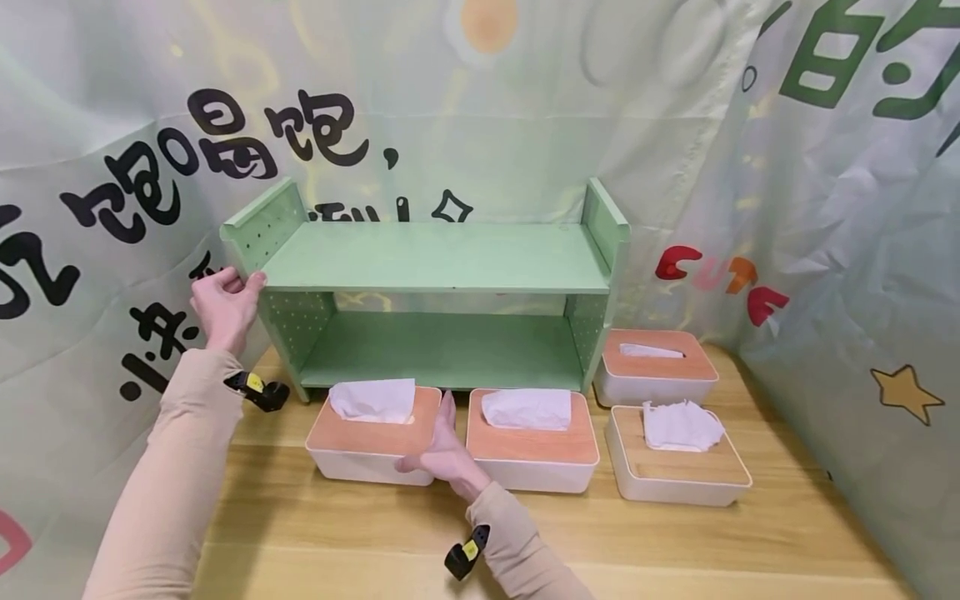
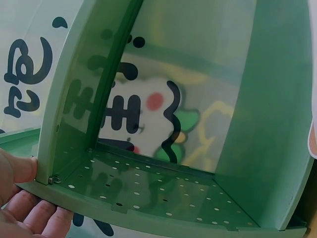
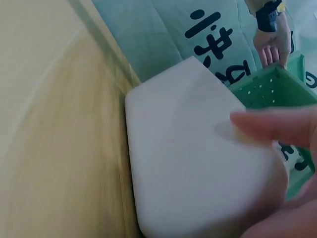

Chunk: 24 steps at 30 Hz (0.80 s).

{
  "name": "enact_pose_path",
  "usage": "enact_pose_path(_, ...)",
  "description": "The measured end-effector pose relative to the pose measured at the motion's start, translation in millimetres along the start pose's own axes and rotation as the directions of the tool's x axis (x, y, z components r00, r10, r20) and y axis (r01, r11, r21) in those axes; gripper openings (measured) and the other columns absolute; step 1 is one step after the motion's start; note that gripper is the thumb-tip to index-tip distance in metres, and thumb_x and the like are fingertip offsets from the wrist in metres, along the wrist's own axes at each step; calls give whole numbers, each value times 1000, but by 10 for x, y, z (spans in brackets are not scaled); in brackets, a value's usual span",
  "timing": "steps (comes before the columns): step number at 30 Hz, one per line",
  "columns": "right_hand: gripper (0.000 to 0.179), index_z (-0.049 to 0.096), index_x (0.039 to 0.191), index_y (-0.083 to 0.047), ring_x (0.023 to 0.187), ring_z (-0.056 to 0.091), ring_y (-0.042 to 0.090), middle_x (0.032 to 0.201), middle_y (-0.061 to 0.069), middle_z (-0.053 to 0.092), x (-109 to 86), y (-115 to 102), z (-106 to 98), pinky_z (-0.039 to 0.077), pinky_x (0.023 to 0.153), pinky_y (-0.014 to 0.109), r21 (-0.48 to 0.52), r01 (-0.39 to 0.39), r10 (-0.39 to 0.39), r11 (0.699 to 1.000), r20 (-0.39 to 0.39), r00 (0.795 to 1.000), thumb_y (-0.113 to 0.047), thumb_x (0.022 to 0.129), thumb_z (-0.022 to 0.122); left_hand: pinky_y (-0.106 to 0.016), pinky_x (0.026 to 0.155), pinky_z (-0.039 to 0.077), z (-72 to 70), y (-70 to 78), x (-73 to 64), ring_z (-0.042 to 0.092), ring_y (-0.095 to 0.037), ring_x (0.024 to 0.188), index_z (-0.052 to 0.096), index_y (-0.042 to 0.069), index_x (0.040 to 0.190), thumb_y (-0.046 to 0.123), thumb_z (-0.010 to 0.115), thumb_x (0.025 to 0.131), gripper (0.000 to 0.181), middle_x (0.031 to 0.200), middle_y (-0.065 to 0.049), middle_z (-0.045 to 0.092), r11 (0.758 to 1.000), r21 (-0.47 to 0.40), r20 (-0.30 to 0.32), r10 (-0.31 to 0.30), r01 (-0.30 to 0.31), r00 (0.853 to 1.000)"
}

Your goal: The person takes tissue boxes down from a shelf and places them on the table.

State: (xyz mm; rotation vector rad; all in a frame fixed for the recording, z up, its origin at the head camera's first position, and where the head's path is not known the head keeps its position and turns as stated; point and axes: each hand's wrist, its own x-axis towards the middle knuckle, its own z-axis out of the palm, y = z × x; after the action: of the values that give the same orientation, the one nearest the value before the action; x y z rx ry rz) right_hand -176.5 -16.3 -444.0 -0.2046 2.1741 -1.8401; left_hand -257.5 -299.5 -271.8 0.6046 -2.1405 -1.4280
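Note:
A light green two-tier shelf (image 1: pixel 450 258) with perforated side panels stands on the table. My left hand (image 1: pixel 227 308) grips its left side panel; in the left wrist view the thumb (image 2: pixel 22 167) is at the front edge of a board and the fingers are under the panel. A white tissue box (image 1: pixel 360 465) with a wooden lid and tissue sticking out sits before the shelf's left half. My right hand (image 1: pixel 444 454) is at that box's right end, fingers extended along its side, thumb across the front wall. Whether the thumb touches is unclear.
A second tissue box (image 1: pixel 532 475) stands just right of my right hand, before the shelf. Two more, a front tissue box (image 1: pixel 682 492) and a rear tissue box (image 1: pixel 656 390), stand right of the shelf. Printed cloth (image 1: pixel 480 100) hangs behind and beside the wooden table (image 1: pixel 337 542).

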Motion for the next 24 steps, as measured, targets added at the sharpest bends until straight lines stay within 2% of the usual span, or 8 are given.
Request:
enact_pose_path(3,130,-14,160,-8,158,-5,35,170,15,-15,-32,26,52,3,130,57,113,23,-17,993,-52,999,-10,74,83,-17,98,55,-12,13,-2,54,15,72,56,16,141,28,67,96,48,139,-14,60,1000,1,-2,9,-9,1000)
enact_pose_path(7,115,-7,161,-7,157,2,39,170,20,-5,-28,89,138,5,130,59,257,56,-18,965,-149,989,-23,85,78,-18,99,55,-23,9,-20,54,15,71,54,15,142,28,66,97,49,140,-14,60,1000,0,3,10,-10,1000)
enact_pose_path(11,98,0,162,-5,156,5,42,170,23,2,42,150,182,9,129,59,275,104,-46,956,-210,977,-29,95,69,-18,99,55,-30,-9,-27,54,15,70,54,15,142,28,66,97,49,140,-14,60,1000,2,2,7,-7,1000)
enact_pose_path(15,90,3,162,-6,157,2,39,170,20,2,87,201,177,6,130,58,258,104,-57,961,-185,981,-32,99,63,-17,98,55,-31,-12,-12,54,16,70,54,15,143,28,66,97,49,140,-14,60,1000,5,4,9,-9,1000)
enact_pose_path(24,87,2,162,-5,157,-3,38,170,20,-1,104,238,133,0,130,58,241,107,-78,964,-128,989,-33,101,58,-20,102,54,-28,2,-7,55,13,74,52,16,144,28,66,97,50,142,-14,59,1000,1,21,-3,3,1000)
